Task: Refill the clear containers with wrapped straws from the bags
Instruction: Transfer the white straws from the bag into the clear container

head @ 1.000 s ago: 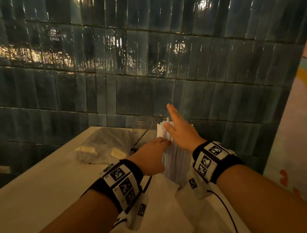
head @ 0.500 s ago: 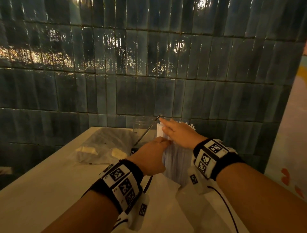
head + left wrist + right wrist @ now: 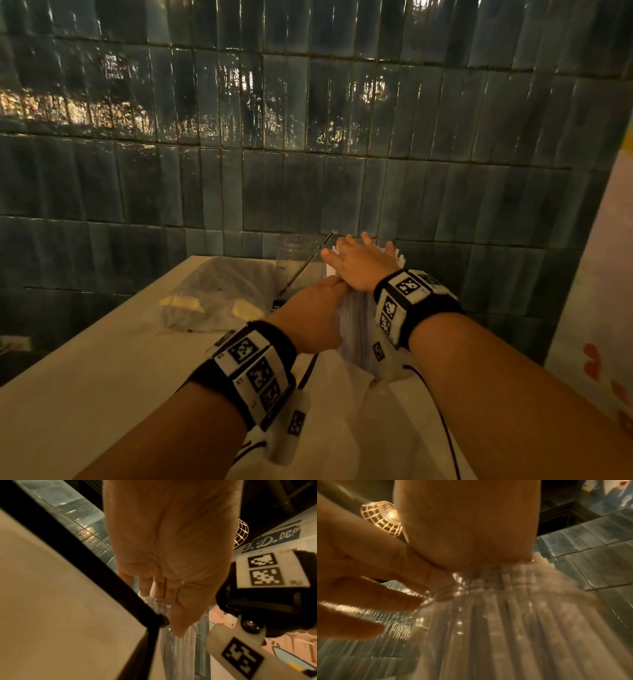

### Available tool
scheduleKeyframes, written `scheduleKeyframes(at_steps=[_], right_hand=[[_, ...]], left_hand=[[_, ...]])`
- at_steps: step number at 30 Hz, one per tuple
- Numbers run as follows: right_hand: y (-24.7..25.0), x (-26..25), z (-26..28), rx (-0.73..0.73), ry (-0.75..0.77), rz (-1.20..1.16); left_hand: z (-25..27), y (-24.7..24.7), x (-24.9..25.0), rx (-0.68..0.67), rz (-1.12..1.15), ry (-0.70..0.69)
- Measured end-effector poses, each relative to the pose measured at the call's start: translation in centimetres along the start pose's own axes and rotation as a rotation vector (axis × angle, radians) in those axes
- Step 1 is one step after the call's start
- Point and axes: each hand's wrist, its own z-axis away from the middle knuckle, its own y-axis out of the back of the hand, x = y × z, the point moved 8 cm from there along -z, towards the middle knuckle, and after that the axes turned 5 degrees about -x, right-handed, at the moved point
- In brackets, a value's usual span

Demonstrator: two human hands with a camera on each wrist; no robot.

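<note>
A clear container packed with white wrapped straws stands on the counter near the tiled wall. My right hand lies flat on the straw tops with straight, spread fingers. In the right wrist view its palm presses the blurred straws. My left hand grips the container's left side. The left wrist view shows those fingers curled round the clear wall. A second clear container, with one dark straw leaning in it, stands just behind to the left.
A crumpled clear plastic bag lies on the pale counter to the left. White bag material spreads under my wrists at the front. The dark tiled wall rises right behind the containers.
My right hand has tipped from standing upright against the straws to lying flat on their tops. The left hand has kept its grip on the container.
</note>
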Motion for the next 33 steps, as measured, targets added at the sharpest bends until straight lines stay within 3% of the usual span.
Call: scheduleKeyframes(at_steps=[7,10,14,18,27,31,33], right_hand=[[0.4,0.3,-0.7,0.036,-0.065,-0.153],[0.6,-0.4,-0.5,0.005,0.022,-0.115],[0.1,0.0,-0.1,-0.063,0.221,-0.27],[0.2,1.2,0.2,-0.018,0.3,-0.416],[2.3,0.1,2.6,0.328,0.177,-0.069],[3.3,-2.1,6.3,0.484,0.335,-0.056],[3.0,-3.8,8.3,0.494,0.456,-0.12]], left_hand=[[0.1,-0.1,0.2,-0.011,-0.035,0.011],[0.2,-0.1,0.0,-0.024,-0.048,0.024],[0.4,0.2,0.2,-0.044,-0.022,-0.004],[0.5,0.2,0.2,-0.064,-0.027,-0.008],[0.8,-0.2,-1.1,-0.186,0.016,0.028],[1.8,2.4,-1.4,-0.107,0.029,0.021],[2.8,3.9,-1.8,-0.071,-0.057,0.046]])
